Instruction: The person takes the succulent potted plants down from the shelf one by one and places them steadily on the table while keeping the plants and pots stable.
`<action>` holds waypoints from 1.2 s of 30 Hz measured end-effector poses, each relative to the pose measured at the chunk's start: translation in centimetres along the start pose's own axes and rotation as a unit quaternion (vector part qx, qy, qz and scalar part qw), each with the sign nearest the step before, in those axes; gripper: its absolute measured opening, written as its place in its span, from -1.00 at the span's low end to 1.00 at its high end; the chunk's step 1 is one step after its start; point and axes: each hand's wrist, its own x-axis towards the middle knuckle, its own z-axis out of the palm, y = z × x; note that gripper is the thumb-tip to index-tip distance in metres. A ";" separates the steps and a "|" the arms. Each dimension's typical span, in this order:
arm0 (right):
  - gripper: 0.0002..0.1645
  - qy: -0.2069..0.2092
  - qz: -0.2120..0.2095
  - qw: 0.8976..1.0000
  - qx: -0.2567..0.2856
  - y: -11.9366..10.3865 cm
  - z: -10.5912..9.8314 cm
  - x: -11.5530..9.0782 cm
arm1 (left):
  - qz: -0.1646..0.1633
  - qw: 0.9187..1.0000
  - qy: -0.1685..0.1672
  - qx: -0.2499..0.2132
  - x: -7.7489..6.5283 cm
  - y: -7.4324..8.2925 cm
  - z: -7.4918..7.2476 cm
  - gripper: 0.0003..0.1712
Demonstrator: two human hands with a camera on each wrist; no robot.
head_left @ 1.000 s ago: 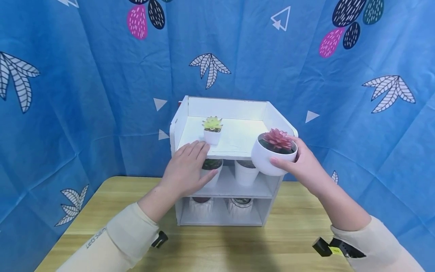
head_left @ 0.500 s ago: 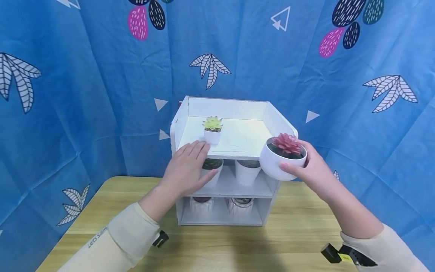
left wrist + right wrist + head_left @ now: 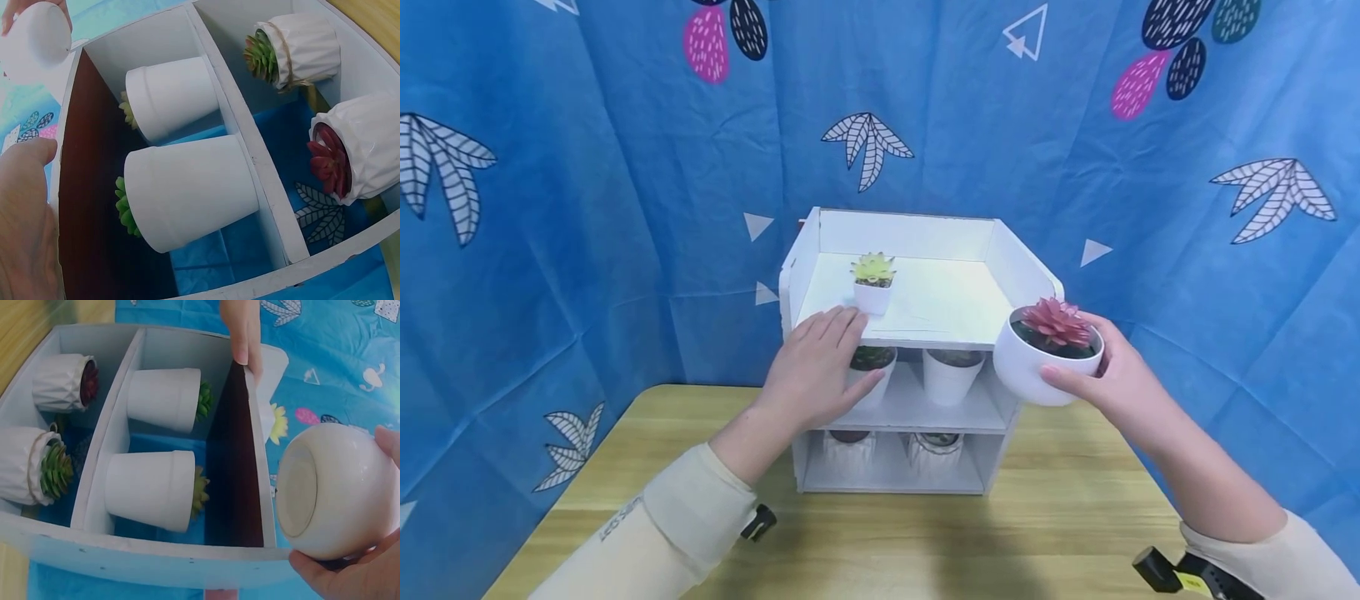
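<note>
My right hand (image 3: 1112,362) grips a round white pot with a red succulent (image 3: 1045,358), thumb on its near side and fingers behind. The potted succulent is held up just off the shelf's right front corner; its smooth white base (image 3: 297,487) shows in the right wrist view. My left hand (image 3: 812,367) rests with straight fingers at the front edge of the white shelf unit's (image 3: 932,292) top board. Close beyond those fingertips stands a small white square pot with a yellow-green succulent (image 3: 872,283). In the left wrist view my left thumb (image 3: 37,153) lies along the board's edge.
Two plain white pots (image 3: 187,194) with succulents occupy the middle tier. Below them, two textured white pots (image 3: 59,381) hold a red and a green succulent. The unit stands on a wooden table (image 3: 700,450) before a patterned blue cloth (image 3: 700,208).
My right hand has carried the potted red succulent rightward and slightly down, past the shelf's front corner. My left hand keeps its place at the top board's edge.
</note>
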 end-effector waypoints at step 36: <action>0.04 0.005 0.032 0.998 -0.054 2.9 -2.7 -1.4 | -0.001 1.000 -0.008 -0.001 0.0 -0.1 -0.4 -0.01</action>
